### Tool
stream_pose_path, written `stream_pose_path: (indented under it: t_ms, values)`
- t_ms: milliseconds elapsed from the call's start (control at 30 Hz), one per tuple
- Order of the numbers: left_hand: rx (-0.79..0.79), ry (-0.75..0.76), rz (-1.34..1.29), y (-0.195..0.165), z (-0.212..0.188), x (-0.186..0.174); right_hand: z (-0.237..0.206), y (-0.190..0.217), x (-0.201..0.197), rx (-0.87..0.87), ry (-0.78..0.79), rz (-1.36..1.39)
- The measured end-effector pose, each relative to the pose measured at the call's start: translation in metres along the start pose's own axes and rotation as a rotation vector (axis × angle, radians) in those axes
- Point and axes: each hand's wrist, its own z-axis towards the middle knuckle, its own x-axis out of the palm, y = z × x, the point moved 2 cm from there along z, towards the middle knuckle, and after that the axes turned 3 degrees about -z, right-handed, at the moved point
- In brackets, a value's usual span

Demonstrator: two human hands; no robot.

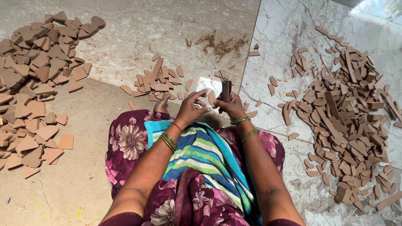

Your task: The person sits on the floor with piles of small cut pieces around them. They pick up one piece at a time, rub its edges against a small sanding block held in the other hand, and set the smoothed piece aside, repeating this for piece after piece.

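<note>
Seated on the floor, looking down over my lap. My right hand is wrapped around a short dark tube, held upright just past my knees; the fingers are curled tight on its lower part, and the top end stands clear above them. My left hand is just beside it, fingers spread and slightly bent, fingertips reaching toward the tube; I cannot tell whether they pinch anything or actually touch it. Green and gold bangles sit on my left wrist, with a thin red thread above them; more bangles on the right wrist. A striped cloth in blue, green and white lies across my lap over a maroon flowered garment. A bare foot shows just left of my left hand. A small scatter of flat brown pieces lies straight ahead, near my hands. A big heap of broad, rounded wedge pieces fills the left side, well apart from me. On the right, over the white marbled tiles, a large spread of narrower strips and small offcuts. A reddish-brown dust smear marks the floor farther ahead. Bright light reflects off the tile near the tube.
</note>
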Motion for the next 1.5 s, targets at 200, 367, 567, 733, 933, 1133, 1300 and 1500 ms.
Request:
stream_pose_path:
  t_ms: [200, 367, 567, 733, 933, 1133, 1300, 1500]
  values:
    - [0.096, 0.185, -0.146, -0.011, -0.004, 0.004, -0.036, -0.017, 0.016, 0.077, -0.064, 0.423]
    - [0.025, 0.244, -0.185, -0.003, -0.007, 0.005, -0.043, -0.029, 0.02, 0.114, -0.01, 0.475]
    - [-0.068, 0.262, -0.458, -0.002, -0.005, 0.004, -0.044, -0.022, 0.028, -0.006, 0.031, 0.428]
    - [-0.053, 0.124, -0.61, -0.001, 0.004, -0.007, -0.06, 0.001, 0.032, -0.282, -0.003, 0.013]
    - [-0.051, 0.184, -0.641, 0.008, 0.003, -0.009, -0.069, 0.022, 0.035, -0.514, -0.153, -0.667]
    - [-0.055, 0.101, -0.549, 0.007, 0.002, -0.012, -0.069, 0.028, 0.032, -0.6, 0.031, -0.454]
    - [-0.086, 0.173, -0.605, 0.004, 0.0, -0.009, -0.067, 0.024, 0.031, -0.523, -0.11, -0.6]
    - [-0.107, 0.109, -0.542, 0.009, 0.001, -0.009, -0.066, 0.023, 0.035, -0.668, 0.115, -0.325]
